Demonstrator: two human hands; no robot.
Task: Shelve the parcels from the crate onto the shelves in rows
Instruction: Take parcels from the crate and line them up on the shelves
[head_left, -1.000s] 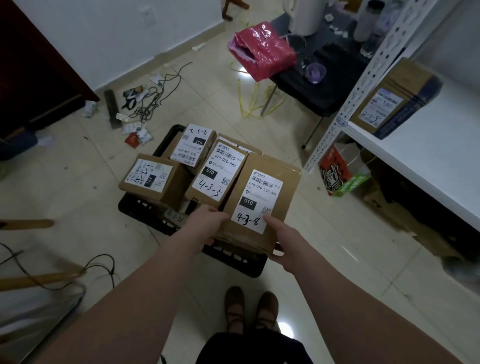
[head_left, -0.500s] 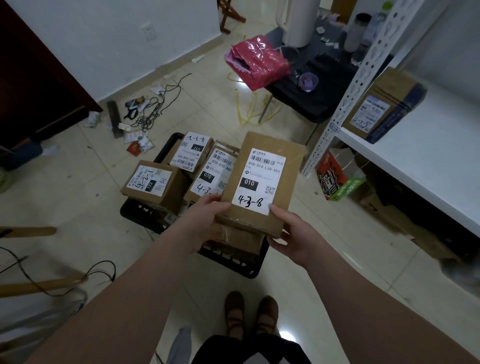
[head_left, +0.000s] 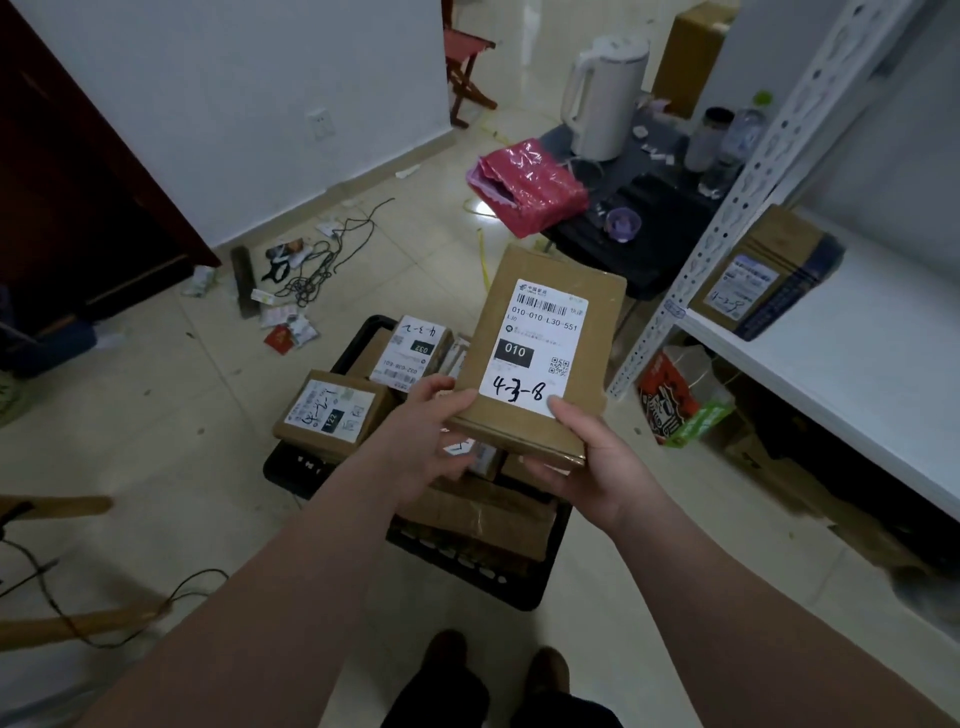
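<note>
Above the black crate (head_left: 483, 571), in the head view, you hold the parcel marked 4-3-8 (head_left: 540, 353) label up. Your left hand (head_left: 421, 441) grips its near left corner. Your right hand (head_left: 597, 467) clasps the near right corner, thumb on the label. Other parcels (head_left: 332, 415) lie in the crate below. To your right, the white shelf (head_left: 857, 374) carries a shelved parcel (head_left: 763, 275).

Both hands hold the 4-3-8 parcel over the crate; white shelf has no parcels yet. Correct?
No: the head view shows one blue-sided parcel already on the white shelf. Otherwise right: left hand and right hand hold the 4-3-8 parcel over the crate.
</note>
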